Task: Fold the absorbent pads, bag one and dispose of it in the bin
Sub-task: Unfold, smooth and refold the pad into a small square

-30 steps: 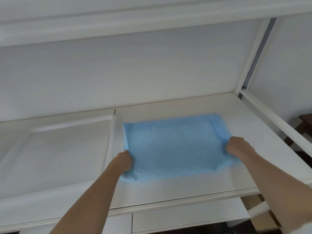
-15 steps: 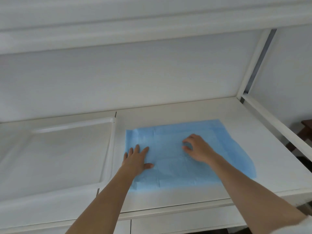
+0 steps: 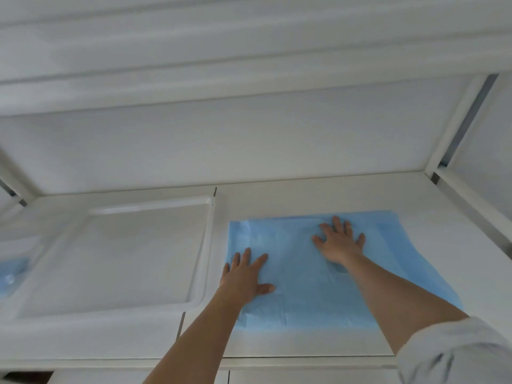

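A light blue absorbent pad [image 3: 304, 286] lies flat on the white counter [image 3: 360, 195], right of centre. My left hand [image 3: 245, 275] presses palm down on the pad's left part, fingers spread. My right hand [image 3: 339, 239] lies flat on the pad's upper middle, fingers spread too. Neither hand grips anything. My forearms cover part of the pad's near half. A second blue pad [image 3: 12, 273] shows at the far left edge, mostly cut off by the frame.
A shallow white tray-like recess [image 3: 205, 245] takes up the counter's left half, beside the pad. A white back wall and an overhanging shelf [image 3: 249, 65] rise behind. A white frame post [image 3: 454, 128] stands at the right rear. Drawer fronts run below the counter's near edge.
Both hands let go of the pad's side edges and moved onto its top. They now press it flat, the right hand further back than half a second ago. The view tilted upward.
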{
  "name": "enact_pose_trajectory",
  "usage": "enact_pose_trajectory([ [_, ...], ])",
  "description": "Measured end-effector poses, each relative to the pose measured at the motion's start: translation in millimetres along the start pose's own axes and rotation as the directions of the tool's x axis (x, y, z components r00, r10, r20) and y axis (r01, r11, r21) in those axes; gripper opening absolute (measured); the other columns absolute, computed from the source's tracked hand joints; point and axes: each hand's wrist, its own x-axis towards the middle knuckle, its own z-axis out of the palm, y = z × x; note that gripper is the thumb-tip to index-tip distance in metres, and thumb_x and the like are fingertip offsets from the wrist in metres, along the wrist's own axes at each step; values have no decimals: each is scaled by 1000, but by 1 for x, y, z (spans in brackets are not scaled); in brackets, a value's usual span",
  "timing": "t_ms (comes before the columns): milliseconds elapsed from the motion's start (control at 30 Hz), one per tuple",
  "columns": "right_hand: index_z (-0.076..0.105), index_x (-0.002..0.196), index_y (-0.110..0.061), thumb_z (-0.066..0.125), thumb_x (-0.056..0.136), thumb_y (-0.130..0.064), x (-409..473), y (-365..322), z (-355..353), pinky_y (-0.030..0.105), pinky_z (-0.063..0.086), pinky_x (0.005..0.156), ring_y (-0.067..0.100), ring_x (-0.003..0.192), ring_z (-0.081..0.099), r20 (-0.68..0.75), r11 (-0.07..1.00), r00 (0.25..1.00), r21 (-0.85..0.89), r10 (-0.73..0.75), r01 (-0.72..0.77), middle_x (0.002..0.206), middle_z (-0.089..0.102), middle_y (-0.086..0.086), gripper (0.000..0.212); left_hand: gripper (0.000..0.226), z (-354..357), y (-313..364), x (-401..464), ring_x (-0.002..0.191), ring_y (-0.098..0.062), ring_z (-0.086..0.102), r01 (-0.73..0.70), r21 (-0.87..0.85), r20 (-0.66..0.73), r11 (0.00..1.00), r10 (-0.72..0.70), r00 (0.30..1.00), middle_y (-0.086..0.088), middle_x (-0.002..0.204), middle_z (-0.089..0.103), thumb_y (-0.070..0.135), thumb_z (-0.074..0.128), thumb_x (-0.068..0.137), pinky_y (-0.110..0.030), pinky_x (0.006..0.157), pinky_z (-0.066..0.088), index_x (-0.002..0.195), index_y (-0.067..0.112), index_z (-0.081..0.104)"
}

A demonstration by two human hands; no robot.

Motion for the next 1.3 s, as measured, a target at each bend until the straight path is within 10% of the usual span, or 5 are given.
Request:
enact_pose_trajectory([
  [400,16,151,-21,42,97,-39,6,-10,-10,43,31,105,33,134,27,-260,989,956,89,136,-117,149,20,16,63,87,-4,-2,5,147,-29,-2,-14,34,-15,999,15,1000,-6,160,-4,66,54,80,-46,119,4,149,40,8],
  [733,10,152,-34,16,100,-42,-19,16,28,43,-1,119,17,148,0,-242,996,968,-59,-73,60,161,2,-3,53,59,-6,-7,36,147,-28,3,-4,42,-161,999,11,987,-8,159,4,49,26,100,-39,120,5,152,28,9],
  [933,12,151,-36,-17,70,-53,-28,27,32,42,0,119,16,148,1,-264,989,955,-99,-133,110,161,8,-5,87,58,-20,-14,52,141,-22,20,114,-24,-395,993,-114,911,-3,152,24,16,37,94,-41,117,15,148,17,19],
  [1167,13,151,-37,-17,72,-52,-29,28,32,41,-1,119,15,148,0,-278,988,950,-99,-143,119,161,3,-7,86,53,-42,-12,69,111,-30,33,123,-364,-524,923,-312,793,-9,118,31,-8,41,80,-39,77,45,124,20,47],
  [1300,14,150,-37,-15,72,-51,-29,28,32,41,-1,119,14,148,0,-286,988,948,-88,-143,123,161,4,-7,85,22,-51,-22,74,93,-34,56,74,-788,-353,611,-548,758,-12,94,54,-2,46,88,-37,72,43,108,7,44],
])
